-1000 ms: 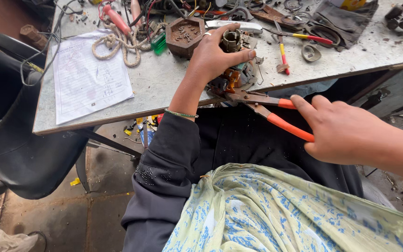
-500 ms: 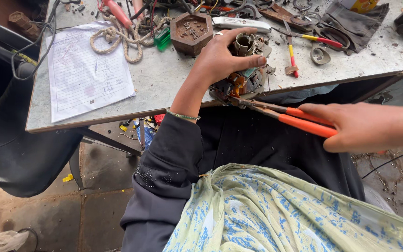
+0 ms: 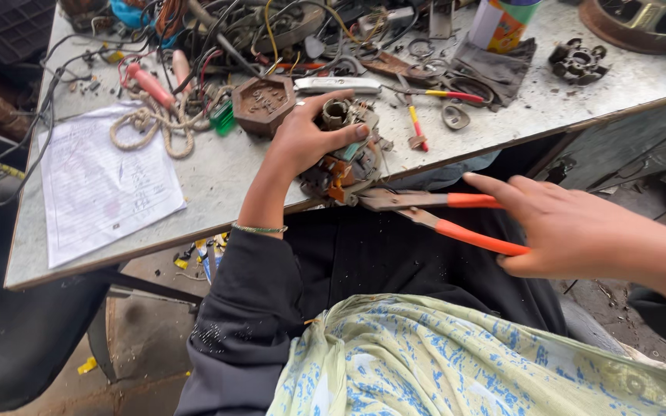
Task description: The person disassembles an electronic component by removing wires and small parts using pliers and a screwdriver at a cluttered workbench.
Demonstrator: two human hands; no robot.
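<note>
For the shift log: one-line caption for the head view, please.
Left hand steadies a small motor part at the table edge; right hand works orange-handled pliers at it.

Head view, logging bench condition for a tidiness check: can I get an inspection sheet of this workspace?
Surface: grey bench top, dirty, crowded.
Job's things: small motor part at the bench edge; orange-handled pliers with their tip at it.
Clutter: lined paper, rope, brown hexagonal tray, screwdriver, dark rag, can.
Grippers: left hand grips the part; right hand holds the pliers' handles.
Cables: tangled wires at the back.
Surroundings: dusty floor.
</note>
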